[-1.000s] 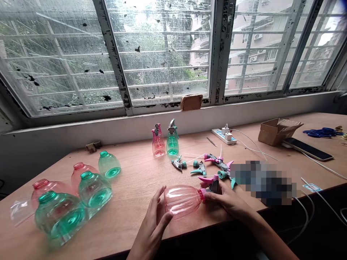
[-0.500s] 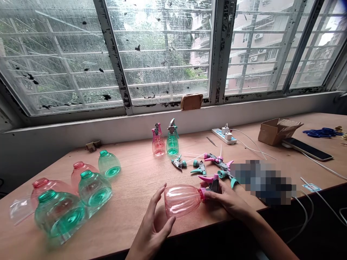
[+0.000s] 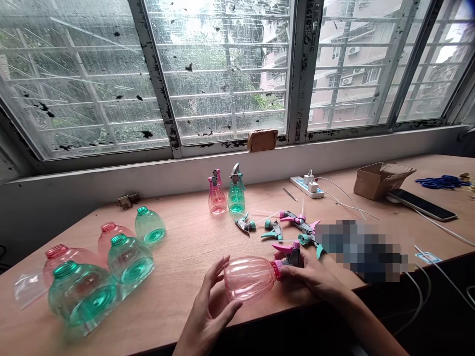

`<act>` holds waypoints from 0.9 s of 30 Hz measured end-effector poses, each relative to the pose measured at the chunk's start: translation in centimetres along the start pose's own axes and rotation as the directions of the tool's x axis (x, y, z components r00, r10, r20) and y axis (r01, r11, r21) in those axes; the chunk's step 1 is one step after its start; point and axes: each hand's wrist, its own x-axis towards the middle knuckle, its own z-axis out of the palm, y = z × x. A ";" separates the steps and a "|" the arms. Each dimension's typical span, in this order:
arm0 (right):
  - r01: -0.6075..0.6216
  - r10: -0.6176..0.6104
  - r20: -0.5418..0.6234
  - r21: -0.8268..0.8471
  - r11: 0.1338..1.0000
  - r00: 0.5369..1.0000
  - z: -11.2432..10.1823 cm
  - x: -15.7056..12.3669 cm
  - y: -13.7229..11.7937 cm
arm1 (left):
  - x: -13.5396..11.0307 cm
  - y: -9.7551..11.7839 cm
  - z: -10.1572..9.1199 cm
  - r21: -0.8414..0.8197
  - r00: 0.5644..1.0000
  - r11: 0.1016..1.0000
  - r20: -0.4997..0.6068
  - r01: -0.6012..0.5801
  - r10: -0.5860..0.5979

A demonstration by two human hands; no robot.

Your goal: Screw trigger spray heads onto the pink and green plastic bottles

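A clear pink spray bottle (image 3: 248, 278) lies on its side just above the table's front edge, its base toward the left. My left hand (image 3: 208, 301) curves round the base, fingers on the far side and thumb on the near side. At the neck, my right hand (image 3: 309, 272) grips the pink collar beneath a grey spray head with a pink trigger (image 3: 287, 248). Behind it lie loose spray heads, among them a green-and-grey one (image 3: 273, 231) and a pink-and-grey one (image 3: 297, 219). Their thin tubes stick out.
Headless green bottles (image 3: 83, 291) and pink bottles (image 3: 111, 232) stand at left, beside clear plastic bags (image 3: 31, 287). Two complete spray bottles, pink (image 3: 217, 198) and green (image 3: 236, 195), stand at the back. A power strip (image 3: 307, 187), cardboard box (image 3: 378, 180) and phone (image 3: 425, 203) are at right.
My left hand has closed in slightly on the bottle's base, and the bottle has shifted a little toward the left. My right hand keeps its grip at the neck.
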 end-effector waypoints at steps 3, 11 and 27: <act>-0.021 0.021 0.002 -0.017 1.000 1.000 0.1 -0.1 -0.1 | -0.3 0.6 -0.2 0.037 0.999 0.999 -0.033 -0.020 0.021; -0.018 0.016 -0.026 -0.069 0.997 1.000 0.2 -0.2 -0.4 | 0.1 -0.4 -0.1 0.001 0.998 0.998 -0.021 0.066 -0.066; -0.023 0.024 0.000 -0.031 0.999 1.000 0.5 -0.2 -0.5 | 0.0 -0.1 -0.4 -0.009 0.999 0.999 -0.028 -0.037 0.037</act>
